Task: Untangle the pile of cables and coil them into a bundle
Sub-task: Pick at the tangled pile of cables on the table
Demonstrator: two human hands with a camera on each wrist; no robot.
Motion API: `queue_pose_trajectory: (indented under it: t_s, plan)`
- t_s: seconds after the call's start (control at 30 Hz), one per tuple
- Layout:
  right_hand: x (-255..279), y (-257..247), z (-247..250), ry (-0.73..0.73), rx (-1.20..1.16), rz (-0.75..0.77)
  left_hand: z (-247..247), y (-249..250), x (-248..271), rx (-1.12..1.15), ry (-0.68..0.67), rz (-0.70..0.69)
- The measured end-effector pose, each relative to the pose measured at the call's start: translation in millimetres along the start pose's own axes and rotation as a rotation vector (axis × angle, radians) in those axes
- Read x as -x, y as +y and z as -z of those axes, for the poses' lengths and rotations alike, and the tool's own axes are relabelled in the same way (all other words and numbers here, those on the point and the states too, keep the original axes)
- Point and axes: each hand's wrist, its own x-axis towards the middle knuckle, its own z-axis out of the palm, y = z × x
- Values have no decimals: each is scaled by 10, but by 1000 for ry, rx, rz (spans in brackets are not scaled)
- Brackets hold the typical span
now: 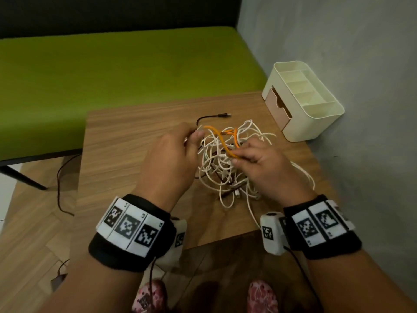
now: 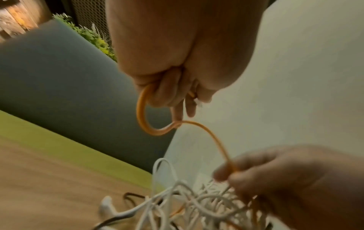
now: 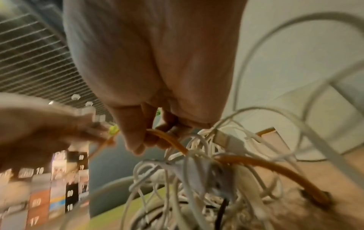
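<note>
A: Where is the pile of cables point(image 1: 228, 163) at this moment?

B: It lies on the wooden table point(image 1: 126, 141), a little to the right of the middle, between the two hands and partly under them. Most of the cables are white, and they are looped over each other in a loose heap. One white strand runs out toward the near edge of the table.

A: And the orange cable point(image 1: 220, 141)?

B: It goes across the top of the heap. The left hand point(image 1: 173, 154) holds one part of it, with the fingers curled around it; the left wrist view shows the cable making a loop below these fingers. The right hand point(image 1: 261, 163) pinches another part of the same cable between thumb and fingertips, just above the white cables. So both hands are closed on the orange cable, and a raised arc of it hangs between them.

A: Are the hands touching each other?

B: No, they are near but apart, with the heap between them.

A: Is there any other cable?

B: Yes, a black cable point(image 1: 209, 117) comes out of the far side of the heap, and its plug rests flat on the table. Some dark strands also run inside the heap.

A: What else is on the table?

B: A cream organizer box point(image 1: 302, 100) stands at the far right corner, close to the grey wall point(image 1: 338, 41). It has open compartments on top and a small drawer on its side. Behind the table is a green bench point(image 1: 112, 64)
</note>
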Motion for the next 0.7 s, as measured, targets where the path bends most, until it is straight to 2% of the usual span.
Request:
queue_pose_trajectory:
  t_s: [0.07,0.2,0.27,0.37,0.47,0.57,0.7]
  plan:
    - [-14,39,-74,-35,125,-12,-58,143,51,77,32,-71]
    - [-23,43,-129,-35,214,-12,-179,186,106,110,104,-229]
    - [-18,27,-128,-53,244,6,-203,216,121,171,88,-271]
    - [6,-29,-102,-37,125,71,-282,185,129,252,-59,-137]
    - [20,-79,-34,89,-50,144,-310,62,66,267,-171,-8]
    - [25,-65,11,127,-114,145,-286,50,11,228,-277,-13]
    - [62,-63,29,67,-156,116,-264,97,3,185,-416,-38]
